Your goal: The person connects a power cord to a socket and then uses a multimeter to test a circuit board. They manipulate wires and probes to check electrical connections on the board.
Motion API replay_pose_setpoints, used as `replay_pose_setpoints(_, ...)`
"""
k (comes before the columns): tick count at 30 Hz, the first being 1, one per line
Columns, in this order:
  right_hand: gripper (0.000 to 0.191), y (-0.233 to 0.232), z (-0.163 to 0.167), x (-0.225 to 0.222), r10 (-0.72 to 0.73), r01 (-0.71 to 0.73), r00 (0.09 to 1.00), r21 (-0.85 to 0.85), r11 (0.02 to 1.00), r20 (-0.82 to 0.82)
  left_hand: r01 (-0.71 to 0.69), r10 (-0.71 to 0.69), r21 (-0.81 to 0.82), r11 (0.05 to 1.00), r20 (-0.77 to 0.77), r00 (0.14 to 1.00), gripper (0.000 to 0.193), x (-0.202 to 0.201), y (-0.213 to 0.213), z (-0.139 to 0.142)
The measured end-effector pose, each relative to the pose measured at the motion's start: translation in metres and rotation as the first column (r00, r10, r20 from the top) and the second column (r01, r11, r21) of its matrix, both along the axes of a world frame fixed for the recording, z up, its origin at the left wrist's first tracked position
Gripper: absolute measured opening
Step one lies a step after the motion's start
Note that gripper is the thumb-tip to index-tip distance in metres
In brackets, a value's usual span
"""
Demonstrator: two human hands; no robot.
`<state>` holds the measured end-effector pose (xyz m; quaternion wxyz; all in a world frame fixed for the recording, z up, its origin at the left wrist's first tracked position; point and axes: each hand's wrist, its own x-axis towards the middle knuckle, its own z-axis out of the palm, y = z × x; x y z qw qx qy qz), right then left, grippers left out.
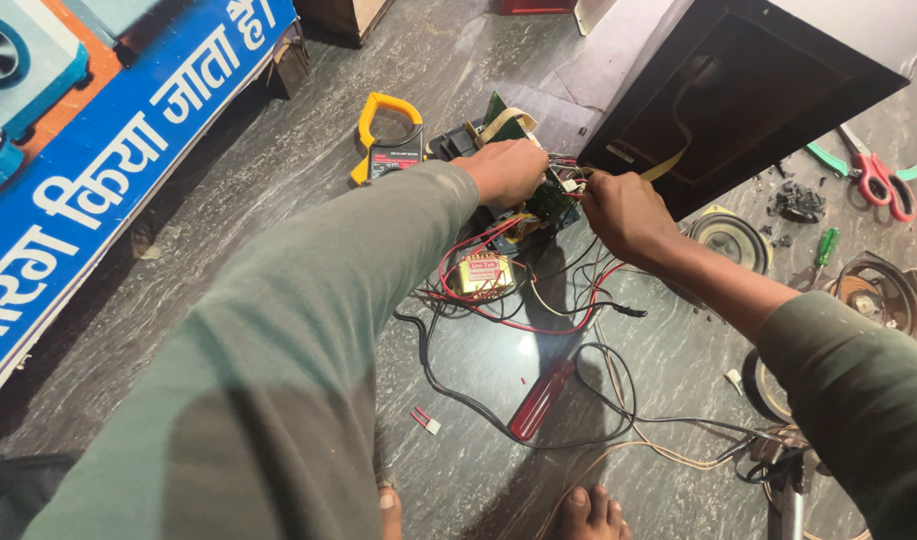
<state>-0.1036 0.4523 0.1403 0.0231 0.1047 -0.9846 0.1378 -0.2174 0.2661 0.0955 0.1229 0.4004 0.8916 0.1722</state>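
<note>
Grey marbled stone floor [278, 190] carries everything, with a blue banner [98, 170] lying along its left edge and the person's bare toes showing at the bottom. Both arms in green sleeves reach forward over a tangle of red, black and white wires [518, 310]. Left hand [505, 172] is curled over the top of a green circuit board [550, 198], its fingers wrapped down around the board's edge so that the board stands tilted off the floor. Right hand [623, 212] sits just beside it on the right, fingers pinched together on what looks like a thin wire end at the board's right edge, though the spot is too small to be sure. A small gold-coloured transformer block [483, 272] lies on the floor just below the board, amid the red leads. A yellow clamp meter [386, 140] rests near the left hand, on its far left side. A red-handled screwdriver [540, 400] lies nearer the person, among the black cables. A dark open speaker cabinet [778, 90] stands behind the right hand, with a yellowish ribbon hanging from it toward the board. Two loose speaker cones [733, 240] [878, 295] lie to the right, along with a green-handled screwdriver [825, 247] and red-handled scissors [878, 178] farther back.
</note>
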Motion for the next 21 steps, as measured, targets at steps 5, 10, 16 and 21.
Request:
replay_pose_setpoints(5,0.027,-0.0048,0.004,-0.0021,-0.041,0.041,0.999,-0.009,0.999,0.033,0.005,-0.005,0.027,1.0,0.013,1.0,0.031,0.0,-0.0013,0.0035)
replay_pose_setpoints(10,0.025,-0.0058,0.0074,-0.0007,-0.028,0.029,1.0,-0.025,0.999,0.012,-0.006,0.004,0.03,1.0,0.045,0.999,0.031,0.0018,-0.0035,0.0083)
replay_pose_setpoints(16,0.026,-0.0034,0.0063,0.001,-0.003,0.002,1.0,-0.035,0.999,-0.017,-0.007,0.006,0.018,1.0,0.051,0.999,0.032,0.001,-0.0027,0.0088)
replay_pose_setpoints(21,0.026,-0.0027,0.0051,0.0009,-0.011,0.011,1.0,-0.032,0.999,-0.017,-0.002,0.002,0.016,1.0,0.02,1.0,0.033,0.0005,-0.002,0.0074)
